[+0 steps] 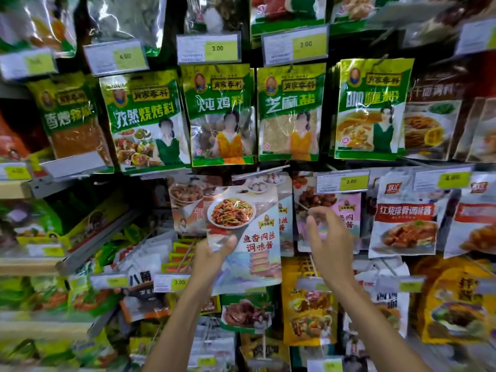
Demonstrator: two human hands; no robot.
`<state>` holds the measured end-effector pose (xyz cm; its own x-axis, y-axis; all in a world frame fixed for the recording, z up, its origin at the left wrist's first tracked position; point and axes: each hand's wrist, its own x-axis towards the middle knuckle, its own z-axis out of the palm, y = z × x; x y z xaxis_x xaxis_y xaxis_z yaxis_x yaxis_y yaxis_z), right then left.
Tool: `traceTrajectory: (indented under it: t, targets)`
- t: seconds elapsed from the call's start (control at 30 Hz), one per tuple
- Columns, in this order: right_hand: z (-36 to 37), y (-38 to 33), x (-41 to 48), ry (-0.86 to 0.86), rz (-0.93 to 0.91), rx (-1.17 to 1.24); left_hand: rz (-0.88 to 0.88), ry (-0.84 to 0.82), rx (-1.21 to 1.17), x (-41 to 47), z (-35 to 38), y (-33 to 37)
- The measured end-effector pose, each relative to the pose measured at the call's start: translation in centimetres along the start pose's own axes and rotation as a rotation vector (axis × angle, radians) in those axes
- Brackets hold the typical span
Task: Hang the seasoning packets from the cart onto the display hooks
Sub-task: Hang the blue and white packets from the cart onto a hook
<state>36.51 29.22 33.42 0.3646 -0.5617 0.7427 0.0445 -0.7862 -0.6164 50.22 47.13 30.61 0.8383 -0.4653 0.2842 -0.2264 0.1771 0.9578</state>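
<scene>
My left hand (212,255) grips a pale seasoning packet (249,237) by its lower left edge, thumb on its front. The packet shows a plate of stir-fry and red characters. It is held upright in front of the display, its top just under a metal hook (261,171) that sticks out below the green packets. My right hand (326,237) hovers to the right of the packet with fingers spread and loosely curved, holding nothing, in front of a pink packet (346,213). The cart is out of view.
Green packets (221,114) hang in a row above, with price tags (209,48) over them. White and red packets (405,218) hang at the right, yellow ones (308,304) below. A price tag (342,181) sits just above my right hand. Shelves of goods fill the left.
</scene>
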Motion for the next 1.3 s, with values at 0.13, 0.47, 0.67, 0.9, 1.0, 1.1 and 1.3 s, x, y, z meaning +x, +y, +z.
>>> traceTrajectory:
  t: [0.13,0.47,0.67,0.9,1.0,1.1,1.3]
  targets:
    - [-2.8,-0.5,3.1,0.247,-0.431,-0.256,-0.017,-0.06,-0.057,1.4,2.2,0.5]
    - [-2.4,3.8,6.9,0.224,-0.503,-0.554,-0.153,0.013,-0.056,3.9,3.8,-0.7]
    - [-1.7,4.6,7.5,0.271,-0.556,-0.568,-0.045,0.27,0.008,4.6,5.0,-1.4]
    - [-1.4,4.8,7.5,0.316,-0.562,-0.526,-0.108,0.606,0.195,5.9,6.6,-1.8]
    - [-1.3,4.6,7.5,0.309,-0.556,-0.523,-0.134,0.641,0.218,6.7,7.3,-1.5]
    - [-1.3,4.5,7.5,0.309,-0.551,-0.514,-0.164,0.639,0.273,7.6,7.7,-1.1]
    - [-1.6,4.2,7.3,0.277,-0.526,-0.495,-0.185,0.587,0.34,8.0,7.6,-1.0]
